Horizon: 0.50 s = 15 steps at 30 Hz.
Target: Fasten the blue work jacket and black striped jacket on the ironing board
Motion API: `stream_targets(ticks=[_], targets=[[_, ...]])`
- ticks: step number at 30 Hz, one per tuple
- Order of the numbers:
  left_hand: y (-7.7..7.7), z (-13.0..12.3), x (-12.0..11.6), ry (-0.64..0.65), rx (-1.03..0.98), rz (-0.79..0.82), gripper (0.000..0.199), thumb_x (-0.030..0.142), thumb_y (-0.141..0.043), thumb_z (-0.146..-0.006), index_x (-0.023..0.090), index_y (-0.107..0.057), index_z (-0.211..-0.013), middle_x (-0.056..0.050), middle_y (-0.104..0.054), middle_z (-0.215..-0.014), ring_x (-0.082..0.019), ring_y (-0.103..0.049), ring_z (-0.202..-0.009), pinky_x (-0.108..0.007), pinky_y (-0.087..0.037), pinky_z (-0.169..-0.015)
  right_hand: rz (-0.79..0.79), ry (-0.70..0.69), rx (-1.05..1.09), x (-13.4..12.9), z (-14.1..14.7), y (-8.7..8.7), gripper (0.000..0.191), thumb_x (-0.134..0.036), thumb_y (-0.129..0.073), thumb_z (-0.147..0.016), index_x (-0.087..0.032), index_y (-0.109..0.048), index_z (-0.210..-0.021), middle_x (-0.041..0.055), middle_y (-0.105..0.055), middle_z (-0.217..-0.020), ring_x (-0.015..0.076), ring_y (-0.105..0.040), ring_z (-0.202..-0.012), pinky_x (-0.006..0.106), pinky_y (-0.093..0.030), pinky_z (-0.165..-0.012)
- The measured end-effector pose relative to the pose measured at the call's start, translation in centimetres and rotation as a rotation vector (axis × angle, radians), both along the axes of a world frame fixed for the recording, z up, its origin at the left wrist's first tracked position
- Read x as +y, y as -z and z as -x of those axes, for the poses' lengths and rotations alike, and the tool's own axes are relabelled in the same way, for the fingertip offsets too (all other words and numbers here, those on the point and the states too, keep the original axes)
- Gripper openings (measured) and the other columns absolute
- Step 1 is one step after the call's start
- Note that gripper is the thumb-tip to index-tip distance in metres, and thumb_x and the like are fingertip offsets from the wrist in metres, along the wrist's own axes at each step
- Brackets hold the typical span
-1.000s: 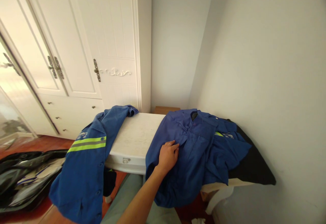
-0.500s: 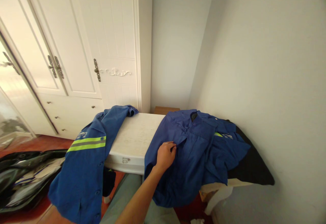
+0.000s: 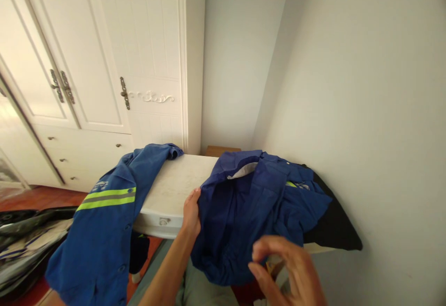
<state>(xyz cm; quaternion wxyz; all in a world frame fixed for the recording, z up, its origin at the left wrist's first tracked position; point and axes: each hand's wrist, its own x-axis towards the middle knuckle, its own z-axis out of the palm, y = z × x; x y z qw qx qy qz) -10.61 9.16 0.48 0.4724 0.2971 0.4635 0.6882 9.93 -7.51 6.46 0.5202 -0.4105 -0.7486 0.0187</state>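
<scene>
My left hand (image 3: 192, 211) grips the left edge of a blue work garment (image 3: 240, 213) that lies bunched over a white table (image 3: 177, 180). Its upper opening gapes, and a pale lining shows inside; whether it is a jacket or trousers I cannot tell. In front of the garment, my right hand (image 3: 291, 269) is raised with thumb and forefinger curved apart, holding nothing. Left of the bare tabletop, a blue work jacket (image 3: 101, 231) with a yellow and grey stripe and buttons drapes over the table's edge.
A black cloth (image 3: 334, 218) hangs at the table's right end by the wall. On the red floor (image 3: 42, 195) at left lies an open black bag (image 3: 21, 269) with clothes in it. Behind stands a white wardrobe (image 3: 153, 55).
My left hand has moved left from the garment's front to its edge, pulling the opening wider. My right hand has come into view at lower right. The view has shifted slightly right.
</scene>
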Motion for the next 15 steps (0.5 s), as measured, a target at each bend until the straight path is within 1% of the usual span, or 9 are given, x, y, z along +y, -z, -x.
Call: stream_targets(ticks=[2, 4, 6, 7, 8, 10, 11, 13, 15], targets=[[0.0, 1.5, -1.9, -0.067, -0.299, 0.022, 0.017, 0.027, -0.062, -0.078, 0.016, -0.065, -0.091, -0.005, -0.072, -0.092, -0.015, -0.068, -0.084, -0.028, -0.055, -0.085, -0.063, 0.153, 0.011, 4.6, -0.6, 1.0, 0.070, -0.032, -0.064, -0.087, -0.020, -0.032, -0.148, 0.0118, -0.055, -0.126, 0.0180, -0.059, -0.112, 0.033, -0.055, -0.091], [0.1, 2.9, -3.9, -0.120, -0.490, 0.031, 0.011, 0.021, -0.061, -0.079, 0.017, -0.066, -0.089, -0.002, -0.072, -0.089, -0.014, -0.068, -0.083, -0.027, -0.056, -0.085, -0.033, 0.340, -0.023, 8.6, -1.7, 1.9, 0.087, -0.042, -0.065, -0.085, -0.012, -0.021, -0.153, 0.0183, -0.038, -0.144, 0.0264, -0.043, -0.133, 0.045, -0.046, -0.105], [0.4, 4.3, -5.9, -0.181, -0.540, 0.043, 0.011, 0.021, -0.058, -0.083, 0.019, -0.067, -0.090, 0.000, -0.072, -0.088, -0.014, -0.068, -0.083, -0.026, -0.056, -0.084, 0.117, 0.491, -0.109, 11.6, -2.9, 2.6, 0.101, -0.047, -0.074, -0.074, -0.005, -0.025, -0.152, 0.0215, -0.027, -0.150, 0.0352, -0.030, -0.141, 0.054, -0.036, -0.112], [0.6, 4.9, -6.8, -0.216, -0.555, 0.055, 0.013, 0.021, -0.057, -0.084, 0.020, -0.067, -0.091, 0.001, -0.073, -0.089, -0.014, -0.068, -0.083, -0.025, -0.056, -0.083, 0.227, 0.516, -0.164, 12.7, -3.5, 2.8, 0.100, -0.046, -0.077, -0.071, -0.004, -0.032, -0.149, 0.0217, -0.028, -0.149, 0.0371, -0.030, -0.140, 0.055, -0.034, -0.113], [0.8, 5.5, -7.7, -0.252, -0.573, 0.072, 0.015, 0.021, -0.055, -0.084, 0.020, -0.068, -0.092, 0.001, -0.073, -0.089, -0.013, -0.068, -0.082, -0.024, -0.056, -0.081, 0.344, 0.502, -0.220, 13.6, -3.8, 3.0, 0.092, -0.043, -0.078, -0.070, -0.004, -0.040, -0.144, 0.0209, -0.034, -0.147, 0.0368, -0.034, -0.138, 0.053, -0.035, -0.113], [1.4, 6.7, -9.3, -0.315, -0.601, 0.124, 0.014, 0.022, -0.056, -0.082, 0.020, -0.067, -0.089, 0.002, -0.073, -0.083, -0.013, -0.068, -0.074, -0.023, -0.055, -0.073, 0.533, 0.415, -0.307, 14.6, -3.9, 2.8, 0.058, -0.036, -0.070, -0.078, -0.009, -0.058, -0.128, 0.0164, -0.052, -0.132, 0.0319, -0.049, -0.126, 0.047, -0.041, -0.108], [1.8, 7.3, -10.0, -0.318, -0.588, 0.151, 0.011, 0.025, -0.057, -0.081, 0.019, -0.066, -0.083, 0.003, -0.071, -0.075, -0.012, -0.066, -0.067, -0.022, -0.054, -0.067, 0.574, 0.366, -0.313, 14.7, -3.6, 2.6, 0.042, -0.032, -0.065, -0.083, -0.011, -0.064, -0.119, 0.0137, -0.058, -0.123, 0.0287, -0.055, -0.118, 0.044, -0.043, -0.106], [2.7, 8.5, -11.1, -0.216, -0.463, 0.216, 0.026, 0.041, -0.060, -0.078, 0.017, -0.060, -0.067, 0.002, -0.063, -0.058, -0.012, -0.058, -0.050, -0.022, -0.049, -0.053, 0.533, 0.271, -0.215, 14.1, -2.6, 1.7, 0.027, -0.029, -0.057, -0.089, -0.013, -0.068, -0.108, 0.0103, -0.064, -0.110, 0.0234, -0.061, -0.107, 0.039, -0.047, -0.101], [3.7, 9.7, -11.8, -0.021, -0.220, 0.313, 0.049, 0.064, -0.057, -0.074, 0.017, -0.053, -0.057, 0.000, -0.056, -0.049, -0.013, -0.050, -0.042, -0.024, -0.042, -0.045, 0.405, 0.139, -0.044, 12.6, -1.3, 0.4, 0.028, -0.032, -0.055, -0.092, -0.015, -0.067, -0.110, 0.0088, -0.064, -0.109, 0.0191, -0.062, -0.104, 0.032, -0.048, -0.099]])
